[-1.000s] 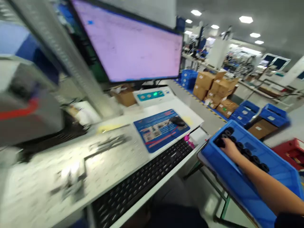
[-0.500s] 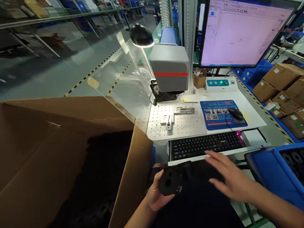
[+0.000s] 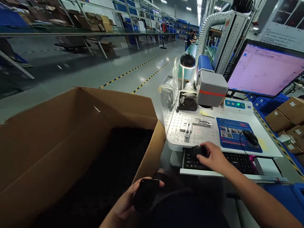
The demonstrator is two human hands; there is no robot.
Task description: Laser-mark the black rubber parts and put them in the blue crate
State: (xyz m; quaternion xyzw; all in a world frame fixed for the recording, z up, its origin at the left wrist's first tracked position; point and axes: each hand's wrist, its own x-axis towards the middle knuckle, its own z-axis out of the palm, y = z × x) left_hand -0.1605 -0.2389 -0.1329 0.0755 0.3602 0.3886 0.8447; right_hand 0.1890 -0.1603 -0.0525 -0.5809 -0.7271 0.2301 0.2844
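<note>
My left hand [image 3: 125,201] is closed around a black part [image 3: 146,193] low in the view, beside the cardboard box's right wall. Over the left end of the keyboard [image 3: 237,161], my right hand [image 3: 212,156] grips a second black part [image 3: 200,152] between thumb and fingers. Behind that hand is the perforated metal plate [image 3: 175,126] with small metal fixtures [image 3: 187,129] on it. The grey machine head [image 3: 212,87] with a red stripe hangs above the plate. The exact shape of both black parts is hard to make out in the dark.
A large cardboard box [image 3: 149,155] with dark contents fills the left. A mouse [image 3: 250,137] lies on a blue mat [image 3: 225,126]. The monitor [image 3: 266,69], lamp [image 3: 187,60] and fan [image 3: 188,102] stand behind. A blue bin [image 3: 282,196] is at the lower right.
The view has swung left and up. My right hand, empty and spread before, now holds a black part over the keyboard. My left hand has moved toward the box, still holding a black part.
</note>
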